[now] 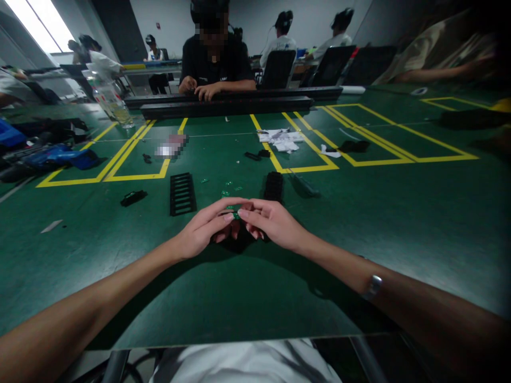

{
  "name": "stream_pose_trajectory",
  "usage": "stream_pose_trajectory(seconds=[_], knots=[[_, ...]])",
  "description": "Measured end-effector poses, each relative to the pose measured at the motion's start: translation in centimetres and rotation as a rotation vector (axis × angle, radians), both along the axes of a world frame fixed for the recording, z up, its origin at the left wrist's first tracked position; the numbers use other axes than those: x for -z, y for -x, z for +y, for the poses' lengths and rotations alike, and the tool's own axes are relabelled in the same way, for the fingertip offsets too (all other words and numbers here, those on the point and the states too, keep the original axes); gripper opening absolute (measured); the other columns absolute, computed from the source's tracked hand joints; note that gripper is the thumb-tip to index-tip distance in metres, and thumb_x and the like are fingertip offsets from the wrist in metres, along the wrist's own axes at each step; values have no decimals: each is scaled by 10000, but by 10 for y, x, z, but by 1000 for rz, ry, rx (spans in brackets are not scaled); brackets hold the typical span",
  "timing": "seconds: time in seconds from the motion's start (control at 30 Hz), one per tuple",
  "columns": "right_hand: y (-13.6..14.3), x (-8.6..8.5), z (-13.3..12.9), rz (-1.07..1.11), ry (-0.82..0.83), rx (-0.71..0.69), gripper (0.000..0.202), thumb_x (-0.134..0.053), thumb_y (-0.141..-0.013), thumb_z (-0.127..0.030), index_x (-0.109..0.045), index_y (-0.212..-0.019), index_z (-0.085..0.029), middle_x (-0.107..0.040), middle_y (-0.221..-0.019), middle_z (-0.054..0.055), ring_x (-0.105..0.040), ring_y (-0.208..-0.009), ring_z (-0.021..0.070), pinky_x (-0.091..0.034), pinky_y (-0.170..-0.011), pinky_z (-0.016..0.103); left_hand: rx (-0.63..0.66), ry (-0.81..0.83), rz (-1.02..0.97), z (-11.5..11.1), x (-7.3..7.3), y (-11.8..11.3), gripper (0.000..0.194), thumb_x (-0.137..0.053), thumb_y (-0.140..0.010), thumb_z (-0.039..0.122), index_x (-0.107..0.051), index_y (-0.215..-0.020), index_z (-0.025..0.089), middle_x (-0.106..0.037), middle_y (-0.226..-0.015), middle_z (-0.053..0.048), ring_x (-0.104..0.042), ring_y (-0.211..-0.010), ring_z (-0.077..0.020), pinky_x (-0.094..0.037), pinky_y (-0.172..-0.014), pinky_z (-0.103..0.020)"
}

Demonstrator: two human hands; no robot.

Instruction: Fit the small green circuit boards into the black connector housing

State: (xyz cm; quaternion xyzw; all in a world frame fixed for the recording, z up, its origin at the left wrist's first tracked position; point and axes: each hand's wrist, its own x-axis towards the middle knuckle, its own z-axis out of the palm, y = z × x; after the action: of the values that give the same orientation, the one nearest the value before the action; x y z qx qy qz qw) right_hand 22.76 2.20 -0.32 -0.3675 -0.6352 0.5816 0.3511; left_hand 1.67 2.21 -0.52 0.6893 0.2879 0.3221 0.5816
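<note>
Over the near middle of the table, my left hand [199, 230] and my right hand [277, 221] meet at the fingertips. Both thumbs pinch a small shiny green piece [236, 215], which looks like a tiny circuit board. Most of it is hidden by the fingers. Several similar green pieces [225, 193] lie loose just beyond my hands. A black slotted rack [181, 194] stands past my left hand, and a second black slotted holder [273, 186] is just past my right hand.
Around are a small black part [133, 198], a clear plastic bag [304, 185], crumpled white paper [281, 138] and yellow tape outlines [138, 177]. Long black bars [227, 106] cross the far side, where a co-worker [215, 64] sits. Clear bottles [114, 101] and blue tools [67, 157] are at left.
</note>
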Motion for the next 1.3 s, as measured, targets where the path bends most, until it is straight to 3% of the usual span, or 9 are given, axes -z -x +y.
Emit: stream_pose_trajectory(seconds=[0.43, 0.7, 0.9, 1.3], knots=[[-4, 2, 6, 57, 30, -51, 327, -672, -914, -457, -598, -874, -141, -595, -631, -32, -513, -493, 65, -368, -453, 183, 54, 119, -51, 8, 4, 5, 461, -516, -1008, 377, -553, -1418, 171, -667, -807, -53, -528, -586, -85, -403, -505, -174], [-4, 6, 6, 198, 224, -162, 286, -673, -934, -419, -626, -953, -137, -661, -697, -2, -550, -472, 60, -367, -391, 155, 135, 296, -177, 7, 2, 6, 452, -538, -996, 345, -567, -1414, 176, -676, -798, -78, -580, -627, -119, -414, -495, -184], [-1, 5, 3, 320, 344, -204, 290, -708, -911, -412, -603, -901, -141, -652, -681, -7, -563, -472, 59, -392, -393, 143, 218, 428, -275, 5, 2, 4, 464, -569, -977, 367, -582, -1396, 166, -684, -788, -95, -529, -535, -88, -394, -488, -191], [1, 4, -1, 351, 369, -202, 322, -737, -885, -425, -590, -882, -139, -645, -655, -19, -572, -452, 57, -397, -387, 139, 237, 493, -313, 2, 0, 5, 466, -547, -988, 356, -572, -1404, 149, -697, -810, -115, -543, -531, -89, -399, -481, -188]])
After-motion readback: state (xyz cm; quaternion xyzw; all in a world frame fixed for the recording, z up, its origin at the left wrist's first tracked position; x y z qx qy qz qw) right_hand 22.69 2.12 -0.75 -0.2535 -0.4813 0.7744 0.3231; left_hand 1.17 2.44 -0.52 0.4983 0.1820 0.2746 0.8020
